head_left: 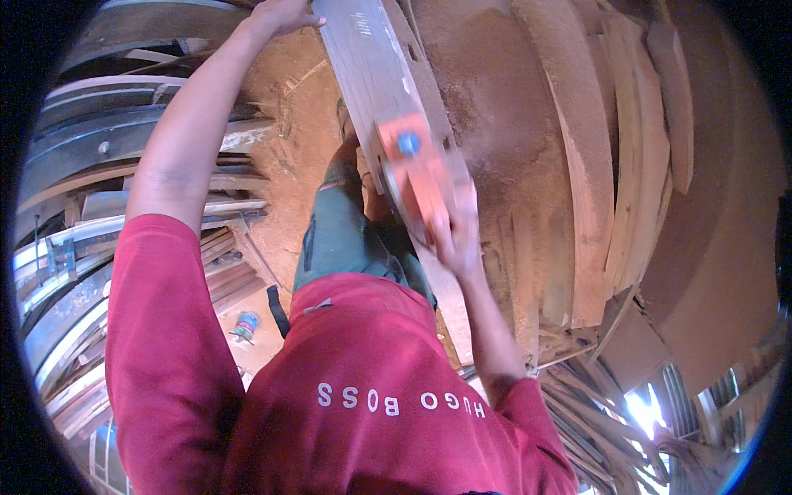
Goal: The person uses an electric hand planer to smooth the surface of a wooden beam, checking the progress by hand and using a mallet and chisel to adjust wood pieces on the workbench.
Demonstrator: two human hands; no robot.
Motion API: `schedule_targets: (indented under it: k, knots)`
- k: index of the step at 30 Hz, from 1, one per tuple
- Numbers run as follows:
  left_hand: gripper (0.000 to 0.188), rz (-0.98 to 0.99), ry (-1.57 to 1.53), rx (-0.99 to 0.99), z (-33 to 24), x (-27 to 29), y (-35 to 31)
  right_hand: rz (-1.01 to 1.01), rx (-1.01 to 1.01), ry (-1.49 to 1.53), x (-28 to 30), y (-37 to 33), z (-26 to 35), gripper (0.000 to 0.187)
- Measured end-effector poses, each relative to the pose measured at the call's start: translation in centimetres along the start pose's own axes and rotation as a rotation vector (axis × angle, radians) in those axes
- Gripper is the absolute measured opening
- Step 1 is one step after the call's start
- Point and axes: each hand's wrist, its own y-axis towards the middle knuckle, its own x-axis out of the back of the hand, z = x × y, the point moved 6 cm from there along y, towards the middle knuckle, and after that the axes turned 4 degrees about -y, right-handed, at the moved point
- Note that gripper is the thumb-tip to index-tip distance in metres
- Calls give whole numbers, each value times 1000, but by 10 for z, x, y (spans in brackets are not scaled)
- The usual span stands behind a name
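Observation:
My right hand [452, 227] is closed on the rear of an orange planer [396, 132] with a round blue knob, blurred by motion. The planer sits over a long grey wooden board [363, 62], which runs from the top edge down to the right of my legs. At the top edge, my left hand [285, 12] lies beside the board's left edge, its thumb stretched out toward the wood. Its other fingers are partly cut off by the frame. Pale scuffs and dark notches show along the board's right side.
Several curved planks [82, 136] are stacked at the left. More long brown planks [569, 165] lie at the right, coated in sawdust. A small can [245, 324] stands on the floor at lower left. Loose timber [610, 412] is heaped at lower right.

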Motion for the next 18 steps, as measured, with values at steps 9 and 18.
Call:
schedule_targets:
  k: [9, 18]
  knots:
    - [106, 8, 46, 32, -2, -1, 11, 111, -348, 161, 2, -68, -49, 52]
    - [67, -78, 106, -70, -19, 16, 10, -220, 272, 48, 16, 130, 50, 49]
